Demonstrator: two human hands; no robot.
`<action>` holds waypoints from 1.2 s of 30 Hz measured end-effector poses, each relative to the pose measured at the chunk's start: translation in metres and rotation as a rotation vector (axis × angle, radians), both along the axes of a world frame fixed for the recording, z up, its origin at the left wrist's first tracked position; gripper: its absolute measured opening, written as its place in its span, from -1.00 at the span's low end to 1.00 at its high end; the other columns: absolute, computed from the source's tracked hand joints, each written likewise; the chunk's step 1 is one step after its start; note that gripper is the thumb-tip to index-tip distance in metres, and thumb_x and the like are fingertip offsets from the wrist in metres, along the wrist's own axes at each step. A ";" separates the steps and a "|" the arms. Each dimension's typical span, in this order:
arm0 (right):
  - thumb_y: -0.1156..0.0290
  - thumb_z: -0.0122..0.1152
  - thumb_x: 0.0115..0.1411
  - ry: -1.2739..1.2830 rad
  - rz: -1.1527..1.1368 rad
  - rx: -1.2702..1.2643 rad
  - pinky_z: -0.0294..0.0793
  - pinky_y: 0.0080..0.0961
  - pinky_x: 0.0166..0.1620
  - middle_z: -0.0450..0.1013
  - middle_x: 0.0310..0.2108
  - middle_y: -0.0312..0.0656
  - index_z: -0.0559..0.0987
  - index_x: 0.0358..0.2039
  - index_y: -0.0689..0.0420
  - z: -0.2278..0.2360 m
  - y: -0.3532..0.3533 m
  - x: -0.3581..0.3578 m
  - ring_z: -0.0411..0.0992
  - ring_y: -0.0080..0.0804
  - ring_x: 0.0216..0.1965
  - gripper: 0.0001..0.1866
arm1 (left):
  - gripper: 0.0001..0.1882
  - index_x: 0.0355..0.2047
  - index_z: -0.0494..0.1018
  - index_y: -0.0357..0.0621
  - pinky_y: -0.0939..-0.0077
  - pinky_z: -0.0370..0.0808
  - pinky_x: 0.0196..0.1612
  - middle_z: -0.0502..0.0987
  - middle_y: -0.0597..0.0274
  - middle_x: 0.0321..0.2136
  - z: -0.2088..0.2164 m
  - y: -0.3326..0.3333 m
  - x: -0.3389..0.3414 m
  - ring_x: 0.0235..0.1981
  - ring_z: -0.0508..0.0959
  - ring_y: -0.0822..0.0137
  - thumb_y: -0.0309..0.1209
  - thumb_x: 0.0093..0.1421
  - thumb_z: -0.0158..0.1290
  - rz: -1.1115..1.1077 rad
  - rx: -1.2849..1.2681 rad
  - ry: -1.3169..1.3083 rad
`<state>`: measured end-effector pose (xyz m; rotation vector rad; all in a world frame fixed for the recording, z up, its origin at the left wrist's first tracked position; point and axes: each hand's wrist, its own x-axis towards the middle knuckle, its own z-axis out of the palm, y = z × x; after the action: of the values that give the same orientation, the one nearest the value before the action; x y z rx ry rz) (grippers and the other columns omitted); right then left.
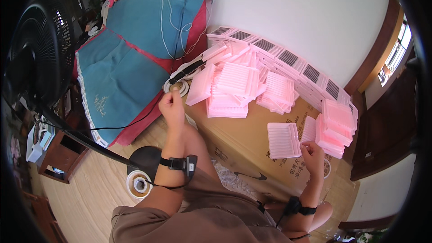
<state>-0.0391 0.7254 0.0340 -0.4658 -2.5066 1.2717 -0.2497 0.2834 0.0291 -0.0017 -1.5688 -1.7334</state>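
Note:
My left hand [172,106] is raised over the near left corner of the cardboard box, its fingers curled closed. Whatever it may hold is hidden. Just beyond it lie a white ring-shaped spool [182,86] and a black strip-like object [186,71]. At the right, my right hand [312,156] has thumb and fingers pinched at the right edge of a pink ribbed plastic tray [283,140], which rests on the box. Close to this hand, more pink trays [335,126] are stacked. A larger messy pile of pink trays [234,83] sits between the two hands, farther back.
The large cardboard box [243,137] bears the trays. Pink cases with dark slotted panels [288,58] line the white wall. To the left stand a black fan [40,49] and a blue-covered piece of furniture [121,74] with cables. A tape roll [133,184] sits near the fan's base.

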 end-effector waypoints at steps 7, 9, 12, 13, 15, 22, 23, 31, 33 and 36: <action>0.52 0.29 0.25 0.021 0.003 0.043 0.14 -0.64 -0.57 0.34 -0.66 -0.43 0.64 -0.24 0.27 0.000 0.019 -0.003 0.23 -0.72 -0.65 -0.89 | -0.55 -0.66 0.43 -0.26 0.47 0.13 -0.52 0.26 0.45 -0.74 -0.046 -0.118 -0.055 -0.61 0.19 0.58 -0.26 0.34 0.12 0.245 -0.024 -0.233; 0.52 0.28 0.26 -0.044 -0.023 0.058 0.13 -0.65 -0.58 0.34 -0.66 -0.44 0.64 -0.23 0.26 -0.001 0.029 0.001 0.23 -0.73 -0.64 -0.90 | -0.60 -0.58 0.56 -0.28 0.46 0.23 -0.49 0.38 0.39 -0.70 -0.071 -0.153 -0.069 -0.61 0.28 0.55 -0.22 0.31 0.14 0.250 -0.089 -0.403; 0.49 0.26 0.29 -0.075 -0.030 0.050 0.13 -0.68 -0.59 0.32 -0.67 -0.45 0.63 -0.24 0.26 0.000 0.044 0.004 0.23 -0.74 -0.65 -0.89 | -0.61 -0.50 0.62 -0.27 0.45 0.34 -0.44 0.51 0.32 -0.63 -0.123 -0.189 -0.090 -0.56 0.42 0.49 -0.19 0.30 0.12 0.114 -0.034 -0.578; 0.47 0.25 0.30 -0.073 -0.038 0.042 0.11 -0.69 -0.59 0.30 -0.68 -0.45 0.62 -0.27 0.25 0.000 0.048 0.003 0.22 -0.75 -0.66 -0.90 | -0.62 -0.47 0.64 -0.26 0.43 0.39 -0.40 0.54 0.29 -0.60 -0.145 -0.196 -0.094 -0.53 0.47 0.45 -0.17 0.30 0.11 0.079 -0.069 -0.627; 0.46 0.24 0.32 -0.100 -0.042 0.039 0.13 -0.70 -0.57 0.31 -0.66 -0.47 0.62 -0.28 0.24 0.005 0.054 -0.004 0.21 -0.75 -0.64 -0.89 | -0.62 -0.42 0.66 -0.23 0.40 0.47 -0.33 0.61 0.22 -0.54 -0.188 -0.208 -0.099 -0.47 0.56 0.38 -0.14 0.29 0.09 0.004 -0.128 -0.734; 0.35 0.22 0.37 -0.272 0.036 0.116 0.33 -0.67 -0.42 0.54 -0.31 -0.28 0.62 -0.06 0.23 0.024 0.059 -0.035 0.39 -0.59 -0.40 -0.76 | -0.65 -0.35 0.69 -0.13 0.18 0.55 -0.16 0.68 0.02 -0.36 -0.314 -0.212 -0.096 -0.29 0.65 0.06 -0.12 0.28 0.09 -0.249 -0.260 -1.000; 0.33 0.22 0.37 -0.319 -0.005 0.109 0.30 -0.67 -0.45 0.50 -0.37 -0.32 0.62 -0.06 0.20 0.024 0.061 -0.039 0.35 -0.61 -0.45 -0.76 | -0.64 -0.34 0.68 -0.14 0.14 0.55 -0.14 0.67 -0.01 -0.33 -0.328 -0.212 -0.098 -0.27 0.64 0.02 -0.11 0.28 0.09 -0.242 -0.275 -1.021; 0.39 0.22 0.36 -0.315 -0.219 -0.007 0.13 -0.70 -0.58 0.30 -0.65 -0.42 0.63 -0.24 0.19 0.065 0.047 -0.084 0.20 -0.67 -0.65 -0.86 | -0.66 -0.29 0.67 -0.13 0.04 0.55 -0.13 0.66 -0.09 -0.31 -0.420 -0.221 -0.160 -0.22 0.61 -0.15 -0.15 0.22 0.06 -0.197 -0.485 -1.225; 0.43 0.24 0.31 -0.157 -0.319 0.085 0.12 -0.68 -0.61 0.33 -0.68 -0.37 0.61 -0.33 0.19 0.073 0.034 -0.105 0.21 -0.64 -0.68 -0.89 | -0.69 -0.32 0.67 -0.10 0.04 0.55 -0.11 0.65 -0.11 -0.28 -0.437 -0.218 -0.184 -0.18 0.61 -0.16 -0.17 0.17 0.07 -0.237 -0.489 -1.193; 0.42 0.27 0.27 0.021 -0.342 0.217 0.12 -0.65 -0.61 0.34 -0.69 -0.34 0.57 -0.44 0.18 0.077 0.010 -0.137 0.23 -0.61 -0.69 -0.84 | -0.69 -0.24 0.66 -0.08 0.06 0.55 -0.08 0.65 -0.12 -0.26 -0.458 -0.210 -0.230 -0.15 0.61 -0.15 -0.18 0.18 0.06 -0.374 -0.655 -1.170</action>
<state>-0.1757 0.7352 0.1110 -0.7804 -2.3788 0.8628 -0.4797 0.0732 -0.4286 0.4974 -3.1014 -1.4107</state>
